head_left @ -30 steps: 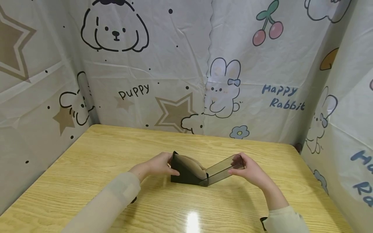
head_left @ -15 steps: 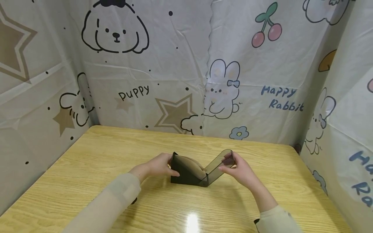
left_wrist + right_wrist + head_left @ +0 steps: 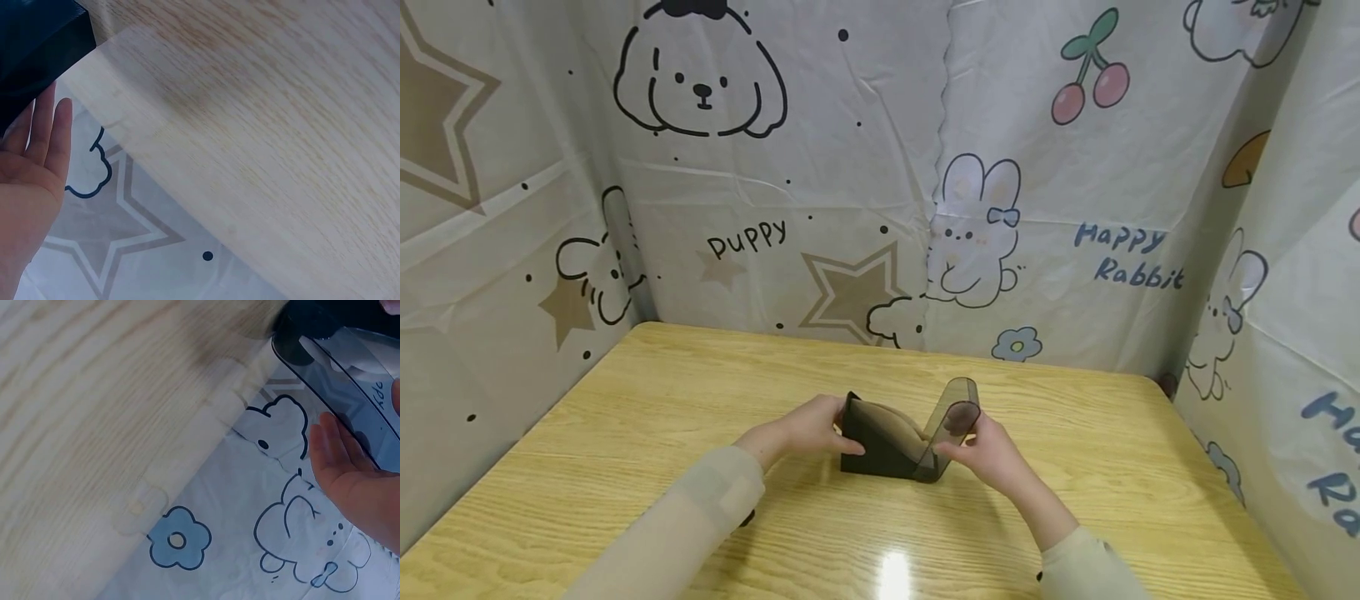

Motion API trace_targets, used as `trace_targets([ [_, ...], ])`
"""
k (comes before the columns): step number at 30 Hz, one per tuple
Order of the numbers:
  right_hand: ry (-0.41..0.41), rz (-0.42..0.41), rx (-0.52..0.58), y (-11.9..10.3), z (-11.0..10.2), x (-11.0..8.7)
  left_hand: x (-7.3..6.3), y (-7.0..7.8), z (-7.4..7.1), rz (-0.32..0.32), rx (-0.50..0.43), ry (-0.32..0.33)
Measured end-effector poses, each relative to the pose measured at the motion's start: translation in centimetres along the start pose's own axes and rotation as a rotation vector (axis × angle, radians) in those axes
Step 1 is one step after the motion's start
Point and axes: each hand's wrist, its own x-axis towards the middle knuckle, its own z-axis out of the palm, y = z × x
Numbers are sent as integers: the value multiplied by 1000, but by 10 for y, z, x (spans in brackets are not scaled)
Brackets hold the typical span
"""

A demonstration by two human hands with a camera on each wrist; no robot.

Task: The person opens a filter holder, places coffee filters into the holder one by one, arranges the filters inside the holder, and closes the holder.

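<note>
A black wedge-shaped box (image 3: 876,457) sits on the table, its hinged lid (image 3: 955,396) of smoky see-through plastic raised at the right end. Tan rounded sheets (image 3: 889,419), which look like paper coffee filters, lie inside the box. My left hand (image 3: 816,427) grips the tall left end, thumb on the near side; the left wrist view shows that hand's fingers (image 3: 42,125) along the dark wall. With thumb and fingers on either side, my right hand (image 3: 992,454) holds the lid. Its fingers (image 3: 334,447) lie along the lid's edge in the right wrist view.
The wood-grain table (image 3: 700,375) extends around the box on all sides. A printed cloth (image 3: 820,167) with cartoon animals hangs behind it and along both sides. Light glares off the tabletop (image 3: 895,575) near the front.
My right hand has moved left and swung the lid from a low slant to a steeper, nearly upright angle. The left hand and the box have stayed in place.
</note>
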Motion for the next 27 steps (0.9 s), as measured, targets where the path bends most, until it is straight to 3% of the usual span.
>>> trace_targets([
  [12,11,-33,-56,-6,20,5,0,-5,1,-14,8,0],
  [27,10,-57,-118,-5,22,5,5,-4,3,-9,21,20],
])
